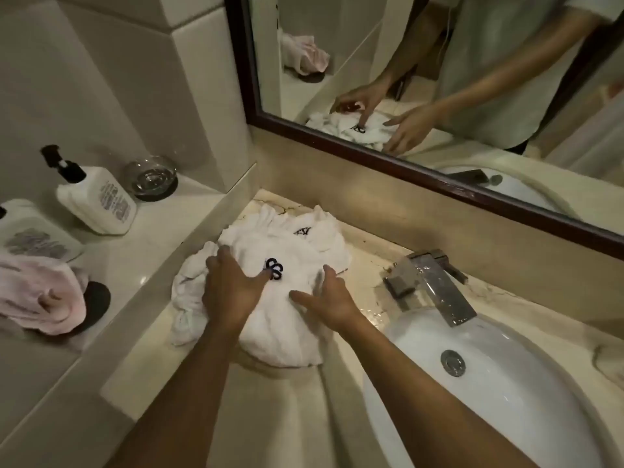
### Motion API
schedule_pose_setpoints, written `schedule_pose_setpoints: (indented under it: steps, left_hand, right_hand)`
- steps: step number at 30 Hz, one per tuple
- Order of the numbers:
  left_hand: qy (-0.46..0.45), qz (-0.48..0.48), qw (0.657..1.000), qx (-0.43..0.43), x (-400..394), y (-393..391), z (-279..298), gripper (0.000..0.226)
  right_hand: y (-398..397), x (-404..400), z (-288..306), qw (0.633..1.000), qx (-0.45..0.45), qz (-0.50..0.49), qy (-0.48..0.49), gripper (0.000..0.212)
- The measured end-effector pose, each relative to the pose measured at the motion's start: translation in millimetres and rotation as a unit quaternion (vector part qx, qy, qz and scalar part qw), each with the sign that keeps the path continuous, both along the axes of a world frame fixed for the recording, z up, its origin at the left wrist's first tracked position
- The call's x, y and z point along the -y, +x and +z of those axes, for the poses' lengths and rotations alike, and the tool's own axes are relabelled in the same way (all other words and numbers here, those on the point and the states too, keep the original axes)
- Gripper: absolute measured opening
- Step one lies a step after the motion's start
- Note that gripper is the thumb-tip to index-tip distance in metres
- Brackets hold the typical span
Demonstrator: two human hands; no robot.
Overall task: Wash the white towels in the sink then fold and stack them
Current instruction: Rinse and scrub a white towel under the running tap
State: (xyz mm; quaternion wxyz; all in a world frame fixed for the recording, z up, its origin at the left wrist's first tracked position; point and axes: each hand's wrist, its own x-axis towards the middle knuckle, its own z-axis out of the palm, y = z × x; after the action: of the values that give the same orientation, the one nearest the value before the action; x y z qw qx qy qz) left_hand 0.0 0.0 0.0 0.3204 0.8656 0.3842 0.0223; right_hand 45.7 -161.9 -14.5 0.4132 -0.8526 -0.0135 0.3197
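Note:
A heap of white towels (287,325) with dark embroidered logos lies on the marble counter (270,417), left of the white oval sink (506,393). My left hand (233,288) rests flat on the left side of the heap, fingers spread, one fingertip at a logo. My right hand (329,298) presses on the heap's right side with straight fingers. The sink basin holds no towel.
A steel faucet (435,285) stands behind the sink. On the raised ledge at left sit two white pump bottles (98,201), a glass dish (150,179) and a pink cloth (40,295). A framed mirror (439,96) runs along the back wall.

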Motion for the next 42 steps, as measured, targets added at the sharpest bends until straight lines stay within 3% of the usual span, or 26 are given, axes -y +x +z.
schedule_pose_setpoints:
  steps: [4, 7, 9, 12, 17, 20, 22, 24, 26, 28, 29, 32, 35, 37, 40, 42]
  left_hand:
    - [-0.048, 0.004, 0.999, 0.023, -13, 5, 3, 0.048]
    - [-0.017, -0.003, 0.998, 0.062, -12, 1, 0, 0.039]
    - [-0.027, 0.009, 0.996, 0.084, -10, -5, 2, 0.042]
    - [-0.224, 0.063, 0.952, 0.198, -4, -17, 14, 0.038]
    - [-0.421, 0.099, 0.858, 0.278, 14, -34, 40, 0.025]
    - [-0.475, 0.037, 0.835, 0.275, 34, -43, 65, 0.032]
    - [-0.466, -0.046, 0.842, 0.267, 45, -47, 81, 0.037]
    - [-0.476, -0.155, 0.828, 0.254, 58, -49, 100, 0.052]
    - [-0.526, -0.246, 0.776, 0.247, 72, -47, 120, 0.056]
    - [-0.547, -0.274, 0.75, 0.252, 86, -40, 133, 0.056]
    - [-0.533, -0.273, 0.759, 0.255, 92, -35, 138, 0.058]
    - [-0.426, -0.27, 0.833, 0.229, 114, -26, 144, 0.074]
    - [-0.308, -0.305, 0.888, 0.155, 138, -27, 137, 0.071]
    - [-0.284, -0.357, 0.884, 0.103, 149, -28, 128, 0.07]
    - [-0.349, -0.432, 0.831, 0.039, 168, -31, 117, 0.065]
    - [-0.353, -0.456, 0.816, 0.026, 184, -34, 110, 0.06]
  right_hand:
    - [-5, -2, -10, 0.999, -0.017, -0.012, -0.049, 0.067]
    - [-13, -1, -7, 1.0, -0.011, -0.019, -0.012, 0.051]
    - [-19, -1, 0, 0.999, 0.02, -0.034, 0.011, 0.054]
    - [-30, 2, 0, 0.996, 0.06, -0.054, 0.048, 0.062]
    - [-46, 18, 8, 0.987, 0.062, -0.083, 0.124, 0.039]
    - [-49, 34, 20, 0.987, 0.077, 0.001, 0.138, 0.09]
    - [-50, 44, 31, 0.983, 0.122, 0.093, 0.104, 0.103]
    - [-50, 57, 51, 0.97, 0.153, 0.129, 0.135, 0.085]
    - [-47, 72, 75, 0.954, 0.171, 0.13, 0.21, 0.056]
    - [-46, 88, 97, 0.948, 0.184, 0.132, 0.224, 0.034]
    - [-47, 98, 104, 0.949, 0.191, 0.125, 0.216, 0.028]
    - [-48, 132, 112, 0.951, 0.216, 0.061, 0.215, 0.023]
    - [-50, 169, 118, 0.949, 0.274, 0.05, 0.147, 0.027]
    - [-49, 193, 120, 0.947, 0.295, 0.06, 0.113, 0.024]
    - [-52, 229, 123, 0.948, 0.31, 0.05, 0.058, 0.011]
    - [-59, 247, 127, 0.944, 0.324, 0.031, 0.055, 0.004]
